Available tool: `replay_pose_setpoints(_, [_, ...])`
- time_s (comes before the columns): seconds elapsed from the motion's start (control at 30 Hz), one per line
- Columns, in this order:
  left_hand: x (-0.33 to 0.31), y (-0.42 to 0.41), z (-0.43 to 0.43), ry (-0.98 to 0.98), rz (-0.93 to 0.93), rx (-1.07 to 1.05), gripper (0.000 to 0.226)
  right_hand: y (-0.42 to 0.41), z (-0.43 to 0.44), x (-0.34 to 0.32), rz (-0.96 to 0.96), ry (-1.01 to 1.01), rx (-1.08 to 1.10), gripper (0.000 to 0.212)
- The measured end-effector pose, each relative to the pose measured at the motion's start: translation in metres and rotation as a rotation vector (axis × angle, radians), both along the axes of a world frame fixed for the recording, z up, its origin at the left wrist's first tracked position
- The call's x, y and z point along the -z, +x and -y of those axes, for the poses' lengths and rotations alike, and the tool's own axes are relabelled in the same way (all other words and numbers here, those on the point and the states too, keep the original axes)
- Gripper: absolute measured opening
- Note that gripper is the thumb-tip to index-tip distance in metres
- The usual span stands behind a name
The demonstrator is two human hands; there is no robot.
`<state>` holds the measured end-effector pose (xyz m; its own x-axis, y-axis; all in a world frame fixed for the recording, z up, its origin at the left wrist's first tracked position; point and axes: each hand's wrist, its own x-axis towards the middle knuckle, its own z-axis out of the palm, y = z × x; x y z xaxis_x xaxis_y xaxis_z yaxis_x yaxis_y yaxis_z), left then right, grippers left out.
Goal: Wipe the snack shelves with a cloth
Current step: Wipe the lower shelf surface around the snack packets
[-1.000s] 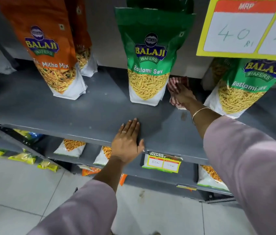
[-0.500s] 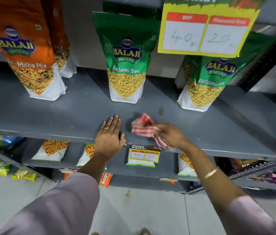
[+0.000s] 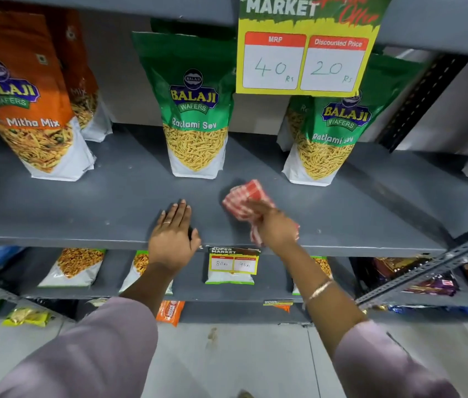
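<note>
Item: red-checked cloth (image 3: 245, 198) | Holder: right hand (image 3: 277, 228), fingers clenched on it | Change: drawn from behind the Ratlami Sev pouch (image 3: 196, 110) to the grey shelf (image 3: 83, 208) front | Left hand (image 3: 172, 239): flat, fingers released, beside | Status: back strip likely wiped, front underway.

Pale grey floor tiles (image 3: 241, 357) with thin joints fill the view from 5 to 7 o'clock, marked by a small brown stain near the centre. At 3 o'clock a perforated metal upright (image 3: 416, 101) rises dark against a light grey wall (image 3: 456, 110). The light is dim and even, casting soft shadows.
</note>
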<state>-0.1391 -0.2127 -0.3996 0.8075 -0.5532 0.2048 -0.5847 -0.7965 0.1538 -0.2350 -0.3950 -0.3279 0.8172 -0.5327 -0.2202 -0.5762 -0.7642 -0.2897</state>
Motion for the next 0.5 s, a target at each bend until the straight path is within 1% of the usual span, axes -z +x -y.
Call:
replay_pose_setpoints(0.03, [-0.001,0.0,0.0,0.003,-0.002,0.001,0.057,-0.005,-0.008,-0.002,0.002,0.038,-0.114,0.043])
replay_pose_setpoints(0.07, [-0.001,0.0,0.0,0.007,-0.003,0.005,0.057,-0.01,-0.01,-0.008,-0.007,0.153,-0.243,0.04])
replay_pose_setpoints(0.13, [-0.002,0.0,-0.001,0.008,0.0,0.012,0.058,-0.023,0.005,-0.028,-0.142,0.502,-0.484,0.032])
replay_pose_setpoints(0.17, [-0.002,0.001,-0.002,0.009,-0.003,0.015,0.058,-0.027,0.015,-0.038,-0.172,0.63,-0.549,0.03])
replay_pose_setpoints(0.2, [-0.001,0.001,-0.002,0.017,-0.009,0.016,0.058,-0.029,0.024,-0.048,-0.135,0.729,-0.55,0.031])
replay_pose_setpoints(0.23, [-0.001,0.001,-0.002,0.028,-0.016,0.015,0.058,-0.026,0.032,-0.054,-0.03,0.782,-0.462,0.034])
replay_pose_setpoints(0.27, [-0.001,0.001,-0.001,0.036,-0.026,0.011,0.058,-0.02,0.04,-0.055,0.121,0.778,-0.304,0.034])
replay_pose_setpoints(0.3, [-0.001,0.001,-0.001,0.04,-0.034,0.008,0.059,-0.012,0.046,-0.049,0.264,0.694,-0.131,0.033])
replay_pose_setpoints(0.33, [-0.001,0.001,-0.001,0.04,-0.041,0.006,0.058,-0.003,0.05,-0.036,0.355,0.559,0.016,0.032])
replay_pose_setpoints(0.37, [-0.001,0.001,-0.001,0.036,-0.046,0.005,0.058,0.005,0.046,-0.024,0.359,0.397,0.114,0.034])
replay_pose_setpoints(0.4, [-0.001,0.002,-0.001,0.031,-0.049,0.007,0.058,0.011,0.038,-0.012,0.289,0.235,0.124,0.036])
replay_pose_setpoints(0.43, [-0.001,0.002,-0.002,0.028,-0.049,0.011,0.058,0.017,0.029,0.003,0.201,0.103,0.06,0.04])
replay_pose_setpoints(0.5, [0.0,0.002,-0.002,0.03,-0.055,0.019,0.058,0.03,0.015,0.024,0.093,-0.068,-0.151,0.049])
